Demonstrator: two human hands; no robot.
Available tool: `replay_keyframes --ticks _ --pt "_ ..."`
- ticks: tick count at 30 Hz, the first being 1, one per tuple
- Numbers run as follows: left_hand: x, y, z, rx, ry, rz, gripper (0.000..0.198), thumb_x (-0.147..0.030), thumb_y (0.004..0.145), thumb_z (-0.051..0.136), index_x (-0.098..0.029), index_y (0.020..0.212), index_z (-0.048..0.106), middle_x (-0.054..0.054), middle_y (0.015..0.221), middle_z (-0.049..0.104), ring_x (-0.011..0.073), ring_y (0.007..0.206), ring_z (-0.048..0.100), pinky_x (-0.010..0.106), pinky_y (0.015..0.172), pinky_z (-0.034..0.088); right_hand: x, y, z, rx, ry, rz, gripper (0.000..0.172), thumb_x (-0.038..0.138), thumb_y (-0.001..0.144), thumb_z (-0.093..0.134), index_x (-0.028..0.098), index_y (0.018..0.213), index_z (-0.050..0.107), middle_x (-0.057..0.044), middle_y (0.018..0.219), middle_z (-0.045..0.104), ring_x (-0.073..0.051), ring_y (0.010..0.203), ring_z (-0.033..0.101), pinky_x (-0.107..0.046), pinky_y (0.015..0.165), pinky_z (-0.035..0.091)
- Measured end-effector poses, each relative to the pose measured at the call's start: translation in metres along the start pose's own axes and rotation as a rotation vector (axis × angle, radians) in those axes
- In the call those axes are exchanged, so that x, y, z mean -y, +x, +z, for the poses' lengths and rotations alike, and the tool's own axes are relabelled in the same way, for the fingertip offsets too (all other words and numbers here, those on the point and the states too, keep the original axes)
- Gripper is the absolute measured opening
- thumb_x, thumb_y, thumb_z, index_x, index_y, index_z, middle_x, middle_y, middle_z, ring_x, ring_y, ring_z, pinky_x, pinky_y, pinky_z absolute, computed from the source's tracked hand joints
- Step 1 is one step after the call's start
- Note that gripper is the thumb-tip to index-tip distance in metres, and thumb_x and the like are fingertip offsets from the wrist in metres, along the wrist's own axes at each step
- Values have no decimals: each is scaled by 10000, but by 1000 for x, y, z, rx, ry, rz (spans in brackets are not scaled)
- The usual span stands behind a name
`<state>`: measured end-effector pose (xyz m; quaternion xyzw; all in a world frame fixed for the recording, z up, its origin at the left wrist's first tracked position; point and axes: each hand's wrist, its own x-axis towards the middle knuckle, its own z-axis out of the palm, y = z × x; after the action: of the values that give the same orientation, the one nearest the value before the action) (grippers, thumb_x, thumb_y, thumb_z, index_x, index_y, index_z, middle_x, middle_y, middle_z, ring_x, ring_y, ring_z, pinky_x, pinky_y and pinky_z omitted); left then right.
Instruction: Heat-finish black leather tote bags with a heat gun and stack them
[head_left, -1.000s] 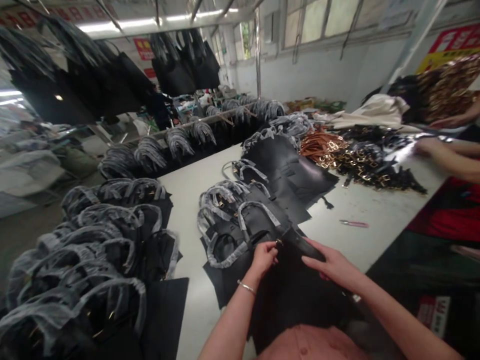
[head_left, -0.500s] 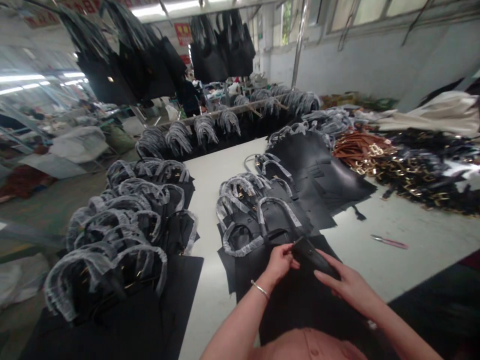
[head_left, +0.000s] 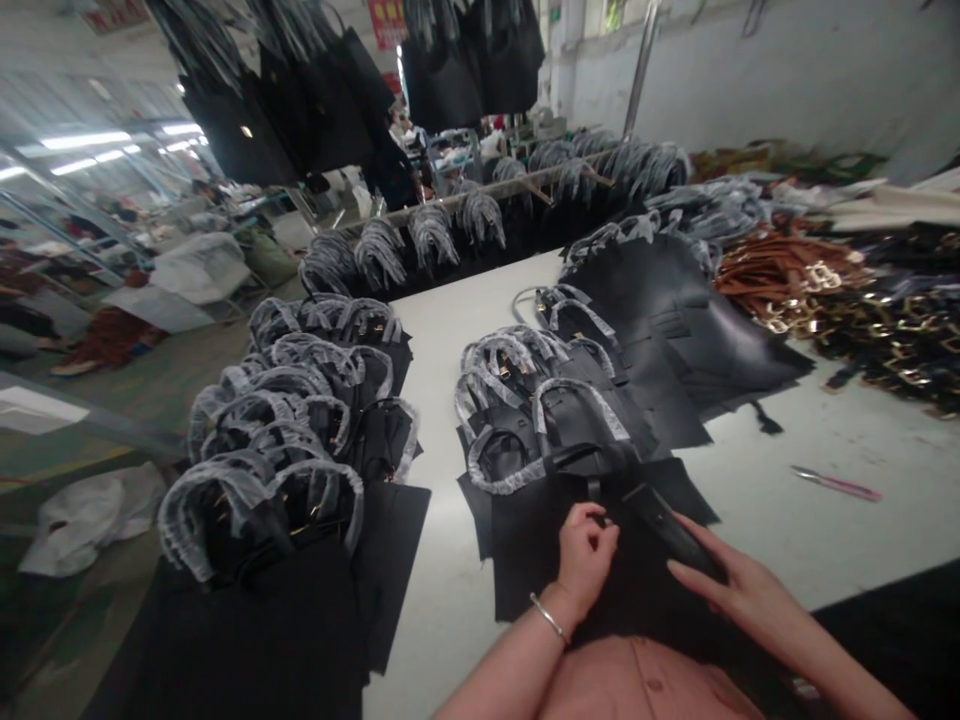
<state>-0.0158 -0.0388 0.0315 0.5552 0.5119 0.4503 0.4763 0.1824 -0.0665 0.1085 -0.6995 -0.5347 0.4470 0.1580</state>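
My right hand grips a dark, folded-looking leather strap, thumb on the near side and fingers behind it. Left of it, my left hand is closed with curled fingertips; something small and dark shows at them, but I cannot make it out. Just above those fingertips a short black tab hangs from the top of a black handbag. The bag lies flat under both hands, its arched handle wrapped in clear plastic and pointing away from me.
More wrapped-handle bags are stacked along the left side of the white table. Black leather panels lie at the back right, near brown straps and black buckled straps. A pink-handled pointed tool rests at right.
My left hand has come away from the strap and moved down and left of it, fingers now curled. The right hand keeps its hold. The camera view has shifted, tilting down and left.
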Motion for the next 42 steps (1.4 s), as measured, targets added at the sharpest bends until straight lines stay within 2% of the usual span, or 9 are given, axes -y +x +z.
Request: replay_keyframes --ticks 3,10,16,24,27,30,33,36,42 --pt "9 -7 4 -118 -229 -67 175 -286 791 652 -178 902 571 110 1291 484 169 942 620 278 761 490 -2 0 3 39 24 -30 742 519 761 586 216 1416 416 1 658 675 -203 525 611 -284 502 470" --pt "31 -4 9 -117 -623 -361 372 -287 701 715 -158 965 487 69 864 643 157 750 645 257 668 465 -2 -4 3 209 153 41 768 462 769 605 150 1434 377 31 563 591 -141 448 533 -238 432 409" --pt "31 -4 10 -69 -570 -356 293 -192 655 674 -119 926 589 43 731 647 111 604 565 222 568 401 5 6 10 325 221 46 767 460 777 610 139 1433 373 26 586 598 -108 412 506 -205 386 369" --pt "22 6 14 -70 -627 -370 332 -145 654 659 -114 979 603 56 762 671 115 628 586 228 611 418 25 13 5 259 191 41 768 480 768 597 142 1424 383 23 612 601 -107 431 517 -213 419 398" --pt "22 6 17 -47 -548 -356 275 -141 690 632 -116 963 626 51 744 664 121 618 579 225 582 411 25 11 4 321 169 73 754 472 767 595 141 1415 398 15 630 611 -108 427 513 -217 407 386" --pt "24 6 12 5 -332 -302 259 -151 729 626 -145 988 644 61 811 672 154 686 604 262 637 456 28 18 7 212 133 39 742 476 768 589 144 1407 409 22 623 607 -121 439 524 -234 429 408" --pt "27 9 -15 21 99 -119 199 -182 791 615 -193 982 669 74 914 658 194 807 603 338 776 478 33 25 5 127 76 -6 730 492 788 576 151 1411 407 44 539 569 -148 464 549 -250 466 430" --pt "32 24 -62 -15 483 62 207 -122 854 505 -198 936 679 95 962 638 231 952 569 412 901 443 33 26 3 149 33 -19 750 500 787 584 151 1422 393 31 567 603 -163 485 573 -262 487 450" --pt "40 78 -148 40 686 138 525 50 772 442 -201 1212 577 102 1351 491 235 1286 395 470 1083 309 20 19 22 199 -46 -59 714 472 777 592 193 1414 432 -24 771 712 -201 559 642 -290 537 508"
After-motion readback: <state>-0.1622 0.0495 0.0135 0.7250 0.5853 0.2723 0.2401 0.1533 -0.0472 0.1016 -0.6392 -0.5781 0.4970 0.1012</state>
